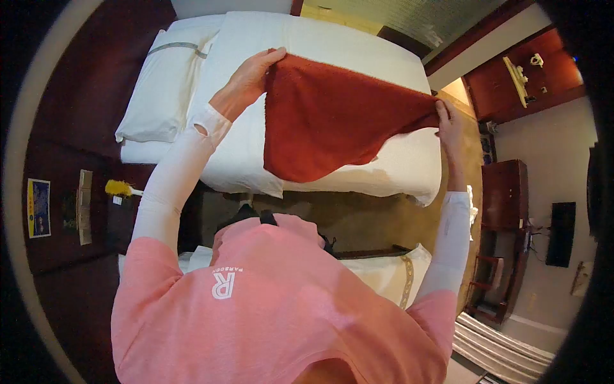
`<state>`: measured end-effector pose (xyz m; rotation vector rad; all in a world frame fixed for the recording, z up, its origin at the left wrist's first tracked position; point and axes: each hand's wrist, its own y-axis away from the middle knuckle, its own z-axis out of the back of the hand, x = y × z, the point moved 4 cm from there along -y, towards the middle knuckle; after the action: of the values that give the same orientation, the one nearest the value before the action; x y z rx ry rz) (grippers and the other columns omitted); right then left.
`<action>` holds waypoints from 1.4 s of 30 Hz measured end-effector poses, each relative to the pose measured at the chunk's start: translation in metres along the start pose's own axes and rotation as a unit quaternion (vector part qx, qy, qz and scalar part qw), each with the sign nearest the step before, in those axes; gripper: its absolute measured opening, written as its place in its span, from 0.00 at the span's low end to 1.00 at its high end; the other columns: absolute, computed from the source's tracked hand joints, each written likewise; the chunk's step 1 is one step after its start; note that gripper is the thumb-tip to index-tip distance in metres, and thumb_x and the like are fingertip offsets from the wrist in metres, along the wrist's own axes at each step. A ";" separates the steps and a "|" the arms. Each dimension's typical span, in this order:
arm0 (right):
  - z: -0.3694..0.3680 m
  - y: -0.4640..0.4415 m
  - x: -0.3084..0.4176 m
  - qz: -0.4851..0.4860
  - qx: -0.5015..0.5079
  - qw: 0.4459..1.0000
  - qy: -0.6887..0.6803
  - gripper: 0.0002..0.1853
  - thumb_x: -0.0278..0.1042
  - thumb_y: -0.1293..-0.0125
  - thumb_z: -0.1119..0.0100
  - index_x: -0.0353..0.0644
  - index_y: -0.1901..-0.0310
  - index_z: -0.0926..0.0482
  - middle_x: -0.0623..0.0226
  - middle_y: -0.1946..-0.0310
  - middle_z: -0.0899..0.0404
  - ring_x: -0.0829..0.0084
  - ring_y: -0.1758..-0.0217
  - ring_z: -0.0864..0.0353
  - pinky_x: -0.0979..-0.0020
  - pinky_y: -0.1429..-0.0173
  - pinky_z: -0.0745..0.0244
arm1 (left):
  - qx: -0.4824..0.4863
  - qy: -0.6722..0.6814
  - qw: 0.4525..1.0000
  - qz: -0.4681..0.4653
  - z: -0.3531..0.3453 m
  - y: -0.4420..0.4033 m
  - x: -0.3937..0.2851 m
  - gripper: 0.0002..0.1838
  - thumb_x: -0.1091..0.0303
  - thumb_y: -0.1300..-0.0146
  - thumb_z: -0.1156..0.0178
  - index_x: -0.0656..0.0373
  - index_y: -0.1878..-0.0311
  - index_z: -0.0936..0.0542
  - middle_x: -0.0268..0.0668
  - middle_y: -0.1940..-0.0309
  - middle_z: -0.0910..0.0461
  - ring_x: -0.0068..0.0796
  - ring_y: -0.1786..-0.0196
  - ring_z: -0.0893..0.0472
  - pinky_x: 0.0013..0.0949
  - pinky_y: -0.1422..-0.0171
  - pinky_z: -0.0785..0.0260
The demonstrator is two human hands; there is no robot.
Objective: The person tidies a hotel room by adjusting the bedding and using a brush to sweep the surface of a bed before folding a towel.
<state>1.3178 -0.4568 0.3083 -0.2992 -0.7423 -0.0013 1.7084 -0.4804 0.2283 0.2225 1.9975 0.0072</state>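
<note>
A rust-red cloth [332, 118] hangs stretched between my two hands above the white bed [358, 41]. My left hand [256, 72] pinches its upper left corner, thumb and fingers closed on the edge. At the cloth's right end, my right hand [449, 121] grips the other upper corner, where the fabric is gathered. The lower edge droops freely in a curve near the side of the mattress. White sleeves cover both of my forearms.
A white pillow [160, 96] with a grey band lies at the bed's left end. A yellow-headed brush [119, 188] is by the dark headboard wall. Behind me is a second bed [377, 275]. A wooden desk [505, 192] and chair [487, 281] stand at right.
</note>
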 end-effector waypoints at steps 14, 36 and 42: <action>-0.027 -0.011 -0.040 0.023 0.135 0.975 -0.174 0.15 0.40 0.31 0.48 0.37 0.53 0.22 0.72 0.67 0.22 0.82 0.66 0.23 0.79 0.62 0.27 | -0.094 0.130 0.987 -0.009 0.041 -0.001 0.001 0.10 0.71 0.41 0.40 0.60 0.55 0.23 0.38 0.58 0.22 0.30 0.53 0.25 0.33 0.46 0.31; -0.171 -0.064 0.058 0.166 0.305 0.934 -0.081 0.08 0.28 0.40 0.42 0.36 0.61 0.18 0.67 0.70 0.23 0.76 0.64 0.24 0.75 0.57 0.28 | -0.240 -0.462 0.847 -0.106 0.178 0.087 -0.070 0.08 0.72 0.53 0.35 0.58 0.67 0.14 0.35 0.70 0.16 0.24 0.66 0.19 0.27 0.56 0.28; -0.166 -0.067 0.123 0.276 0.222 0.932 -0.076 0.07 0.24 0.41 0.41 0.36 0.62 0.18 0.64 0.70 0.20 0.73 0.67 0.22 0.75 0.60 0.29 | -0.303 -0.572 0.734 -0.204 0.186 0.107 -0.126 0.07 0.66 0.49 0.34 0.54 0.65 0.14 0.34 0.60 0.17 0.27 0.57 0.20 0.29 0.52 0.30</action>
<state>1.5119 -0.5531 0.2921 -0.0658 -0.7693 0.7225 1.9442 -0.4129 0.2739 -0.5441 0.6770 0.1929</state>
